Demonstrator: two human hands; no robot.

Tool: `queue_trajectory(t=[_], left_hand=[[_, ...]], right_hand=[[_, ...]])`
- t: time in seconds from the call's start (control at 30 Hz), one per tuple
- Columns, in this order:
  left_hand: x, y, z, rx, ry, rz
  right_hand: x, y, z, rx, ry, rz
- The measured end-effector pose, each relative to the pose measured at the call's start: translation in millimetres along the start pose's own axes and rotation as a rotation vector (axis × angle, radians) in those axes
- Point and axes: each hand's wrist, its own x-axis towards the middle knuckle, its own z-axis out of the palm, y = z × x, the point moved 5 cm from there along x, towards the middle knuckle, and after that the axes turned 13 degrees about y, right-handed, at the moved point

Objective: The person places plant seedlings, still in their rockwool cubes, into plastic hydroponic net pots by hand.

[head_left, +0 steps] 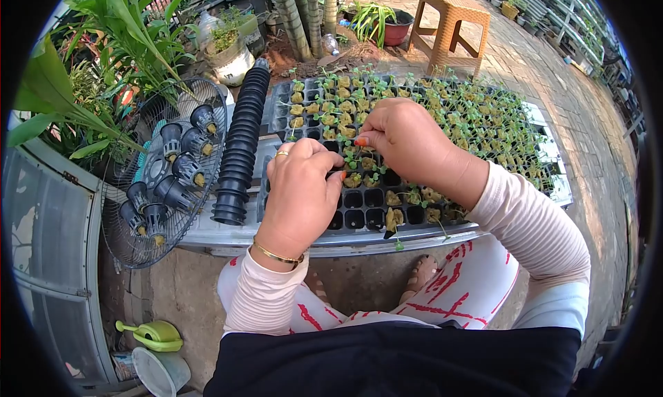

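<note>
A black seedling tray (353, 219) lies on the table, and many of its cells hold brownish plugs with small green seedlings (476, 117). My left hand (302, 193) is over the tray's left part, its index finger and thumb bent close together. Just right of it, my right hand (411, 138) has its thumb and fingers pinched low among the seedlings. Whatever sits between the fingertips of either hand is too small or hidden to make out. Several front cells have no plug, and a few plugs (394, 219) lie near the front edge.
Left of the tray lies a long stack of black net pots (242, 138). A wire basket (114, 234) beside it holds several net pots with plugs. Beyond the table stands a brown stool (452, 20). A green watering can (157, 335) and a bucket (162, 373) are at lower left.
</note>
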Motion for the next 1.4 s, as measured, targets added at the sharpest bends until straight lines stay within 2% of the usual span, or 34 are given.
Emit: queue_trajectory(t=[0.07,0.2,0.27,0.3,0.37,0.4,0.47,0.6,0.97,1.23,1.4], left_hand=[[0,0,0,-0.007,-0.001,-0.003],[-1,1,1,-0.002,0.007,0.003],[-1,0,0,-0.005,0.011,0.004],[-1,0,0,0.003,0.009,0.007],[-1,-1,0,0.012,0.008,0.007],[-1,-1,0,0.011,0.005,0.005],[-1,-1,0,0.010,0.001,0.004],[-1,-1,1,0.006,-0.010,-0.007],[-1,-5,4,0.010,0.001,-0.019],[0,-6,5,-0.090,0.038,-0.079],[4,-7,-1,-0.107,0.111,-0.045]], right_hand=[[-1,-4,-1,-0.052,0.033,-0.146],[-1,-1,4,-0.045,-0.018,-0.090],[-1,8,8,0.065,-0.085,0.172],[1,5,5,0.065,-0.085,0.170],[2,7,2,0.065,-0.145,0.311],[2,8,3,0.065,-0.146,0.310],[2,8,-1,0.051,-0.032,0.177],[-2,4,1,0.014,-0.004,0.104],[-3,15,-1,0.137,-0.111,0.385],[-3,15,-8,0.152,-0.051,0.416],[0,7,-20,0.197,0.006,0.384]])
